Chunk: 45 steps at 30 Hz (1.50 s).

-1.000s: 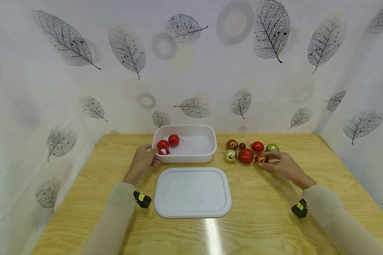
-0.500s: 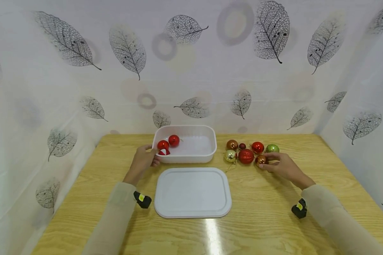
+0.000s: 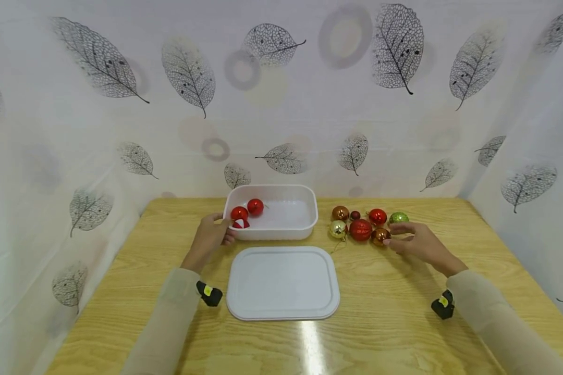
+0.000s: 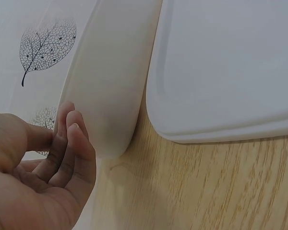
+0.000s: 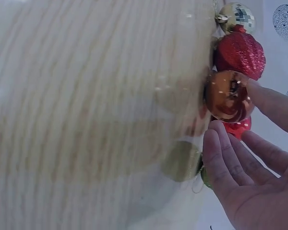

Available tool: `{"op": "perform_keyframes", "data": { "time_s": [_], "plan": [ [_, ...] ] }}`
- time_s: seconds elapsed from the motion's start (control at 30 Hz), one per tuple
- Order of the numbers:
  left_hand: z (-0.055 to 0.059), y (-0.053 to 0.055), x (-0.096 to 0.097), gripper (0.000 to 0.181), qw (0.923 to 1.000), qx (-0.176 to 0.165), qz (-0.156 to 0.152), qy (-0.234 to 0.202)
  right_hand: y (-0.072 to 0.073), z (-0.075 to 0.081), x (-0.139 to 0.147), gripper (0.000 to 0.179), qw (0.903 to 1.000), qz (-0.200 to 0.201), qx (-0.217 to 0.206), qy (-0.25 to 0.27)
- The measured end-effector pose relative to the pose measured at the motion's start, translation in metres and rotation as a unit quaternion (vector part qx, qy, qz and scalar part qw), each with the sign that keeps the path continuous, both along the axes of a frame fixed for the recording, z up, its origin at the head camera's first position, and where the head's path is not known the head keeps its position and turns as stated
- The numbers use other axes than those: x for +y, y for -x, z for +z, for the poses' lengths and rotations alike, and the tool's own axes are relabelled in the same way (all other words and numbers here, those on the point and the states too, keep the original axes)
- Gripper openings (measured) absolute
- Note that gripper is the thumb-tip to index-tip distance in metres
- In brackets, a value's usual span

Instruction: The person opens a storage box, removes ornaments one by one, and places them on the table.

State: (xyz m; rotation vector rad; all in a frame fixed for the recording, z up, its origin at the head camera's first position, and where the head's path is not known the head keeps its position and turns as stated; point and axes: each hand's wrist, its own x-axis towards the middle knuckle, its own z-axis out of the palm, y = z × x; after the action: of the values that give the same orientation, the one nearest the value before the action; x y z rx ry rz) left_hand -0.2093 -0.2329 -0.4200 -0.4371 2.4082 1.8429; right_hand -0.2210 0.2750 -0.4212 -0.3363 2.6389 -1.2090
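Presently, the left hand (image 3: pixel 210 233) pinches the end wall of the white box (image 3: pixel 283 234) at about eight o'clock, its fingers curled over the edge. Inside that box, gathered towards nine o'clock, lie a red ball (image 3: pixel 239 213), a second red ball (image 3: pixel 255 207) at two o'clock from it, and a red-and-white piece (image 3: pixel 241 224) at six o'clock from the first, partly hidden by the rim. At six o'clock from the box, a pale lid (image 3: pixel 283 284) lies flat on the wooden table (image 3: pixel 380 323).

At three o'clock from the box sits a cluster of ornaments. Its nearest member, a copper ball (image 3: pixel 380 236), rests on the table with the right hand (image 3: pixel 416 242) just beside it at three o'clock. That hand's fingers are parted and relaxed, with no grip around the ball; one fingertip overlaps its edge in the wrist view, though blur there makes it hard to say whether they touch.

Around the copper ball stand a ridged red ball (image 3: pixel 360 229) at nine o'clock, a shiny red ball (image 3: pixel 377 216) at twelve, and a green ball (image 3: pixel 398 217) between one and two. Farther out at nine o'clock is a gold mirrored ball (image 3: pixel 338 229), with a darker copper ball (image 3: pixel 340 213) at twelve from it. A small dark red ball (image 3: pixel 354 215) sits beside that one at three o'clock.
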Motion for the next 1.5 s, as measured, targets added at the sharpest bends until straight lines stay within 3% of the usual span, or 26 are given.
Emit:
{"op": "perform_keyframes", "data": {
  "time_s": [0.43, 0.8, 1.07, 1.33, 1.5],
  "plan": [
    [0.000, 0.003, 0.000, 0.048, 1.0000, 0.001, -0.001, 0.003, 0.014, 0.039, -0.011, 0.068, 0.9996, 0.010, 0.022, -0.013],
    [0.000, 0.003, 0.000, 0.045, 0.9999, 0.012, -0.002, 0.004, 0.034, 0.070, -0.067, 0.064, 0.9982, 0.044, 0.041, 0.000],
    [-0.002, 0.001, 0.001, 0.044, 0.9999, 0.008, 0.000, 0.007, 0.042, 0.073, -0.122, 0.058, 0.9960, 0.076, 0.039, 0.023],
    [-0.001, 0.000, 0.000, 0.045, 0.9999, 0.015, -0.003, 0.007, 0.053, 0.060, -0.172, 0.058, 0.9907, 0.125, 0.043, 0.034],
    [-0.001, 0.001, 0.001, 0.045, 0.9999, 0.013, -0.002, 0.008, 0.055, 0.053, -0.203, 0.057, 0.9874, 0.148, 0.022, 0.051]
  ]
}}
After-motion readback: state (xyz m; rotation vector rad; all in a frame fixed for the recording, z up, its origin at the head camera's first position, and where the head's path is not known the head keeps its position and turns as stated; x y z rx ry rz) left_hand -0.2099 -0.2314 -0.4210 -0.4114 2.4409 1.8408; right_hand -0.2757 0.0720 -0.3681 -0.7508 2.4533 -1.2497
